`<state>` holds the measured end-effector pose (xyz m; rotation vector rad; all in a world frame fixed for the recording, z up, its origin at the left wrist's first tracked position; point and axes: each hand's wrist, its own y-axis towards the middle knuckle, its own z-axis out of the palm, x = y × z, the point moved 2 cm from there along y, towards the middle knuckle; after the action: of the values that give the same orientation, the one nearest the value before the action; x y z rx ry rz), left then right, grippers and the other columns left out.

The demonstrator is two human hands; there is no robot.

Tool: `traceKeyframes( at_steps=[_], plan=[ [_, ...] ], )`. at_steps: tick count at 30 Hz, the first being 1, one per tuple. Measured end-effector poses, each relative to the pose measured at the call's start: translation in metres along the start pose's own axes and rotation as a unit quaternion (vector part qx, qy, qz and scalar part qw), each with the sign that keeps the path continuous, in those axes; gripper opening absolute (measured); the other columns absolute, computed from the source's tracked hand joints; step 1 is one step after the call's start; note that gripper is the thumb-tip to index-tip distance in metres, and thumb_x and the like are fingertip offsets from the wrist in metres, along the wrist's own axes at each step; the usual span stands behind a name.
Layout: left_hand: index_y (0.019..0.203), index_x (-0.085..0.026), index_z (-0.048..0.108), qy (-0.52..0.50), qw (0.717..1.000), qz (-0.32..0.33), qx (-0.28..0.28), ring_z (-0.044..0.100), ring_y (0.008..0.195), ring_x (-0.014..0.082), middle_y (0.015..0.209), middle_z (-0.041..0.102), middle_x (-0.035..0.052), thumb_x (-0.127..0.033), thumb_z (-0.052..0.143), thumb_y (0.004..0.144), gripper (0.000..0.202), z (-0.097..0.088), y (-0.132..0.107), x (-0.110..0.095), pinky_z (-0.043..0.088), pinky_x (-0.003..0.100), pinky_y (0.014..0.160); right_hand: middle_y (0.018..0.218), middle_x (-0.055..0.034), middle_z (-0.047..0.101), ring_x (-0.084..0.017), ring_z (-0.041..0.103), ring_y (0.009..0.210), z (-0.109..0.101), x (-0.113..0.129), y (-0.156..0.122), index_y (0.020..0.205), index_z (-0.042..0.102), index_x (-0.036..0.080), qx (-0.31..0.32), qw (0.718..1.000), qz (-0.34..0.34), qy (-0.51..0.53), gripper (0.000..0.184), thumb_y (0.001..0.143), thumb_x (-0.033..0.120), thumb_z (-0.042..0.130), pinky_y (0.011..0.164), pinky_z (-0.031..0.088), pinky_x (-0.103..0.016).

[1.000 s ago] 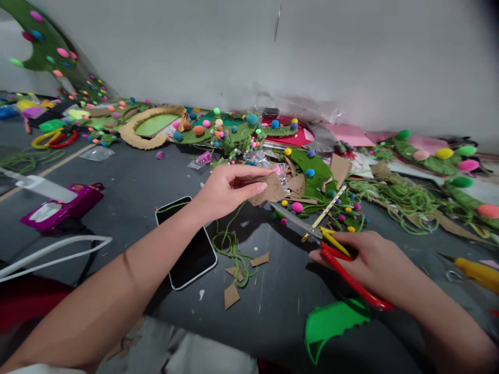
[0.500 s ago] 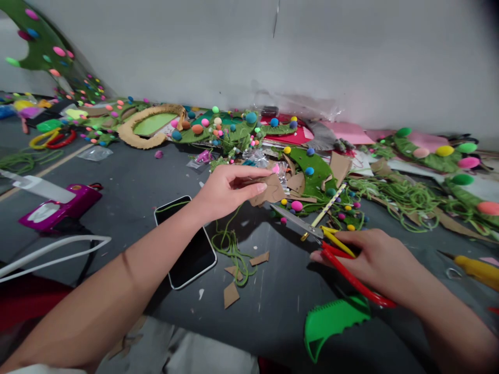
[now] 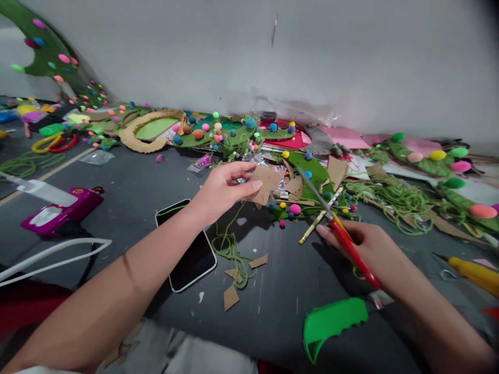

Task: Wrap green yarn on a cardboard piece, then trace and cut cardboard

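Observation:
My left hand [image 3: 224,189] pinches a piece of brown cardboard [image 3: 267,186] and holds it above the dark table [image 3: 128,182]. My right hand [image 3: 368,246] grips red-and-yellow-handled scissors [image 3: 335,226]; their blades are raised and point up-left toward the cardboard, stopping a little short of it. Small cardboard offcuts [image 3: 237,278] and a loop of green cord [image 3: 232,249] lie on the table below my left hand. A striped paper straw [image 3: 319,218] lies under the scissors.
A phone [image 3: 187,244] lies face up by my left forearm. A green comb-like tool [image 3: 331,319] sits at the near edge, a purple glue gun [image 3: 62,210] at left, a yellow-handled tool [image 3: 473,271] at right. Felt shapes with pom-poms [image 3: 218,130] crowd the wall side.
My right hand has lifted the scissors off the table and swung the blades up toward the cardboard. My left hand shifted slightly and turned the cardboard.

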<state>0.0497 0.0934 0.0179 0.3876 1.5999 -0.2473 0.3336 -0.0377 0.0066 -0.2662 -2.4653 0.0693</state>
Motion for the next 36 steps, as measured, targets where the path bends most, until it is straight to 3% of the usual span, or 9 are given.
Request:
traceKeyframes(
  at_steps=[3,7,9,15,21,26,31,36],
  plan=[
    [0.111,-0.015,0.077,-0.053,0.996,-0.034,0.057,0.076,0.092,0.0222,0.115,0.078,0.0130,-0.041,0.092,0.077,0.046,0.012,-0.006,0.000,0.066,0.036,0.079,0.048,0.0030,0.047,-0.014,0.047,0.042,0.006,0.014,0.002,0.070,0.067,0.022,0.006,0.984,0.062,0.168,0.061,0.081,0.081,0.070,0.044,0.038,-0.028],
    [0.108,-0.017,0.076,-0.078,0.991,-0.048,0.094,0.075,0.090,0.0195,0.112,0.077,0.0097,-0.037,0.092,0.078,0.040,0.027,-0.016,-0.002,0.064,0.034,0.078,0.065,-0.0014,0.063,-0.020,0.068,0.069,0.015,0.044,0.004,0.063,0.052,0.023,-0.014,0.956,-0.014,0.292,0.053,0.074,0.061,0.087,0.055,0.045,-0.026],
    [0.107,-0.016,0.076,-0.073,0.991,-0.047,0.103,0.074,0.090,0.0186,0.111,0.077,0.0092,-0.035,0.091,0.080,0.036,0.031,-0.020,-0.003,0.063,0.033,0.079,0.064,-0.0007,0.062,-0.023,0.071,0.080,0.021,0.056,0.005,0.064,0.052,0.023,-0.015,0.948,-0.026,0.318,0.050,0.071,0.053,0.092,0.059,0.046,-0.026],
    [0.102,-0.017,0.075,-0.042,0.993,-0.024,0.107,0.071,0.087,0.0167,0.108,0.076,0.0074,-0.034,0.090,0.080,0.032,0.032,-0.020,-0.006,0.059,0.031,0.078,0.062,0.0061,0.056,-0.008,0.045,0.047,0.031,0.070,0.008,0.071,0.052,0.022,-0.026,0.938,0.008,0.345,0.046,0.070,0.048,0.089,0.047,0.036,-0.024],
    [0.104,-0.016,0.075,-0.005,0.995,-0.020,0.100,0.068,0.085,0.0154,0.107,0.073,0.0067,-0.034,0.089,0.080,0.033,0.030,-0.017,-0.002,0.055,0.029,0.073,0.072,0.0033,0.066,-0.008,0.049,0.047,0.033,0.066,0.013,0.074,0.056,0.021,-0.026,0.930,0.009,0.365,0.039,0.066,0.041,0.089,0.045,0.038,-0.024],
    [0.101,-0.015,0.074,0.008,0.996,-0.019,0.092,0.067,0.086,0.0158,0.104,0.072,0.0057,-0.031,0.088,0.079,0.030,0.030,-0.016,-0.001,0.054,0.029,0.074,0.060,0.0026,0.062,-0.012,0.054,0.050,0.033,0.067,0.014,0.069,0.060,0.021,-0.062,0.939,-0.001,0.337,0.030,0.068,0.037,0.085,0.049,0.042,-0.025],
    [0.106,-0.016,0.076,-0.015,0.997,-0.023,0.075,0.070,0.091,0.0199,0.109,0.076,0.0090,-0.035,0.089,0.079,0.036,0.025,-0.013,0.002,0.057,0.033,0.077,0.081,-0.0069,0.078,-0.024,0.076,0.082,0.033,0.058,0.018,0.073,0.059,0.022,-0.099,0.933,-0.016,0.346,0.034,0.070,0.039,0.088,0.063,0.051,-0.027],
    [0.111,-0.015,0.079,-0.048,0.996,-0.005,0.074,0.072,0.097,0.0218,0.115,0.078,0.0112,-0.033,0.091,0.078,0.040,0.020,-0.008,0.004,0.059,0.037,0.085,0.098,-0.0112,0.082,-0.020,0.072,0.075,0.030,0.047,0.019,0.075,0.057,0.022,-0.109,0.934,-0.027,0.340,0.038,0.071,0.043,0.089,0.053,0.042,-0.025]
  ],
)
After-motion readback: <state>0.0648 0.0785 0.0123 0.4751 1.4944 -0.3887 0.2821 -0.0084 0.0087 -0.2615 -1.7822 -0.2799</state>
